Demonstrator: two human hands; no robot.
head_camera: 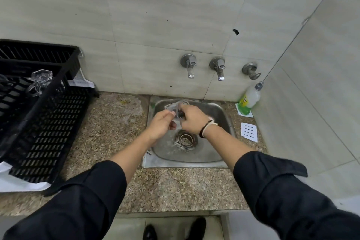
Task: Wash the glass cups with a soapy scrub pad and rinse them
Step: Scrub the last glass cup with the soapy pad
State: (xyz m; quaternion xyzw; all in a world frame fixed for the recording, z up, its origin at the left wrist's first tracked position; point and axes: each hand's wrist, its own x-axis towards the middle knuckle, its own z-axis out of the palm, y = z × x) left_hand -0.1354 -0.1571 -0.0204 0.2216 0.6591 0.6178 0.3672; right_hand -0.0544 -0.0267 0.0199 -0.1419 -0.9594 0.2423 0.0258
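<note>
Glass cups: two; one (176,108) over the sink (224,115), one (40,82) in the black crate (48,132), left of frame.
Left hand (160,125): grasps the cup.
Right hand (192,120): grasps the same cup.
Taps: three (218,68).

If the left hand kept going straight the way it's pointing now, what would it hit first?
The left hand points up and right toward the back of the sink. It already grips the glass cup, which the right hand also holds. Beyond those, probably the sink's back rim, then the tiled wall; depth is unclear.
</note>
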